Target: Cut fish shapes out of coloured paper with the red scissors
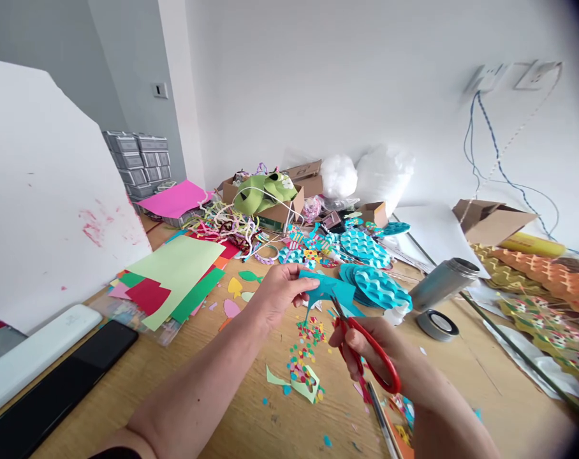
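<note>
My left hand (pixel 285 290) pinches the left edge of a blue sheet of paper (pixel 332 285), held above the wooden table (pixel 208 389). The paper has an uneven lower edge, with a narrow strip hanging down. My right hand (pixel 373 344) is closed round the red handles of a pair of scissors (pixel 373 347). Their dark blades point up and away from me, at the paper's lower edge; whether they bite into it I cannot tell. Below lie many small round confetti pieces (pixel 303 357) and a pale green paper scrap (pixel 308 384). Left of the paper lie fish-shaped cutouts (pixel 234 287).
Coloured paper sheets (pixel 175 274) are stacked at left, near a black phone (pixel 60 389) and a white device (pixel 41 350). Blue wavy paper shapes (pixel 380 287), a metal flask (pixel 442 284) and its lid (pixel 437 325) stand right. A pen (pixel 382 417) lies in front.
</note>
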`<state>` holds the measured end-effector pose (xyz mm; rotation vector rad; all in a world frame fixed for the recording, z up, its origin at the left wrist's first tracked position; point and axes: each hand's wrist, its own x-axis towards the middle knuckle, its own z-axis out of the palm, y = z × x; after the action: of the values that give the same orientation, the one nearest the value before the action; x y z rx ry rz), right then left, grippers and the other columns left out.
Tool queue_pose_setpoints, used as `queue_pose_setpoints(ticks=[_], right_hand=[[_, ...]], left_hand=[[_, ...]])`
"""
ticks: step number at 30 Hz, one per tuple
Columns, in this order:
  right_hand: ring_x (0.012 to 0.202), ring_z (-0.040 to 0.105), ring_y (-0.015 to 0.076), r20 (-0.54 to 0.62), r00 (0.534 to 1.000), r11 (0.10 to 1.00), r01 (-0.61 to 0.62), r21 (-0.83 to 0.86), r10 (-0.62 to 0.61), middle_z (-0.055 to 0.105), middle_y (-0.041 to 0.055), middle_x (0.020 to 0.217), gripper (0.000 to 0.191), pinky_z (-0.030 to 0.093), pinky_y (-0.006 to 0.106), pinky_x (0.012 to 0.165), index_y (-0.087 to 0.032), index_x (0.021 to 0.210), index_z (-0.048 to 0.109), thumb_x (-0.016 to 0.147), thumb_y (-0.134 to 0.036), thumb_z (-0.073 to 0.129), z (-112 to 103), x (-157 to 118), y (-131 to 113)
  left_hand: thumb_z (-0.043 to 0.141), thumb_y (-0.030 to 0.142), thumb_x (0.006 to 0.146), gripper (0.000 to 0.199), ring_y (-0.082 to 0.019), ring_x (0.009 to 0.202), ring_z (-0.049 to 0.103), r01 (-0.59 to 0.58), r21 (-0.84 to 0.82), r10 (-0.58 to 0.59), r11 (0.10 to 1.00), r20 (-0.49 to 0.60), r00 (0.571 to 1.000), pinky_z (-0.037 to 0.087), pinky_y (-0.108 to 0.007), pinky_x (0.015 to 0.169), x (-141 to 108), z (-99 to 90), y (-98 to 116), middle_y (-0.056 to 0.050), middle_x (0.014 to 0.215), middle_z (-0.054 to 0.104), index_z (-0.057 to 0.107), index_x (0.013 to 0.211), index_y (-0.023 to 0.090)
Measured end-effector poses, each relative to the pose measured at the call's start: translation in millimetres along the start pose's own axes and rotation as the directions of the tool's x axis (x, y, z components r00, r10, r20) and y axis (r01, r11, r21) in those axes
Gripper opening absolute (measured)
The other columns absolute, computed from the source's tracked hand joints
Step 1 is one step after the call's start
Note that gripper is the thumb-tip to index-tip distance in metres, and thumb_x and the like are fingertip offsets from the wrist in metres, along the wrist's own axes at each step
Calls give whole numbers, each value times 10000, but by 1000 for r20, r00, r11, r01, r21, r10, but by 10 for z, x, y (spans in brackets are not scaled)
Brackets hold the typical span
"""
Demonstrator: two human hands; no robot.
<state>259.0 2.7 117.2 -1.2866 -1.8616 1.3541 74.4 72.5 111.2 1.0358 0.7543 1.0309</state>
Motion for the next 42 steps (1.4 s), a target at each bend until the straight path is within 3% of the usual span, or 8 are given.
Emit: queue_pose_setpoints(ticks=[4, 10, 15, 38, 42], right_hand=[[378, 510, 132, 19, 996, 996, -83, -41, 83, 563, 16, 469, 626, 381, 245, 372, -165, 681, 565, 757, -777, 460, -72, -84, -15], [395, 526, 128, -6, 999, 999, 45, 29, -45, 568, 1, 467, 523, 438, 250, 443, -186, 788, 595, 873, -668, 409, -121, -156, -22], [362, 505, 131, 6, 1000, 997, 16, 70, -16, 573, 14, 462, 571, 375, 250, 377, -165, 789, 605, 845, -702, 420, -58, -89, 4], [360, 509, 110, 35, 990, 990, -141, 13, 140, 596, 12, 454, 637, 382, 236, 408, -126, 794, 615, 810, -736, 430, -55, -74, -22], [354, 514, 114, 35, 986, 986, -164, 6, 164, 597, 28, 452, 685, 348, 230, 386, -106, 795, 639, 785, -760, 437, -62, -83, -26]], left_hand=[[758, 319, 581, 298, -49, 467, 443, -9, -2, 9, 1000, -26, 1000, 282, -191, 446, 13, -21, 0, 27, 569, 538, 611, 750, 123], [744, 336, 599, 266, -56, 492, 443, -78, 102, 80, 992, -19, 997, 283, -199, 455, 0, -24, 15, 20, 597, 538, 619, 696, 123], [697, 343, 661, 229, -67, 512, 410, -129, 255, 125, 958, 30, 992, 284, -211, 478, -34, -11, 32, 28, 568, 511, 633, 692, 126], [659, 361, 706, 254, -51, 496, 344, -120, 391, 67, 912, 146, 987, 277, -211, 509, -66, 4, 26, 38, 586, 503, 634, 755, 113], [646, 348, 716, 241, -56, 488, 396, -96, 388, 40, 917, 150, 988, 331, -206, 511, -58, 0, 8, 30, 582, 522, 619, 767, 114]])
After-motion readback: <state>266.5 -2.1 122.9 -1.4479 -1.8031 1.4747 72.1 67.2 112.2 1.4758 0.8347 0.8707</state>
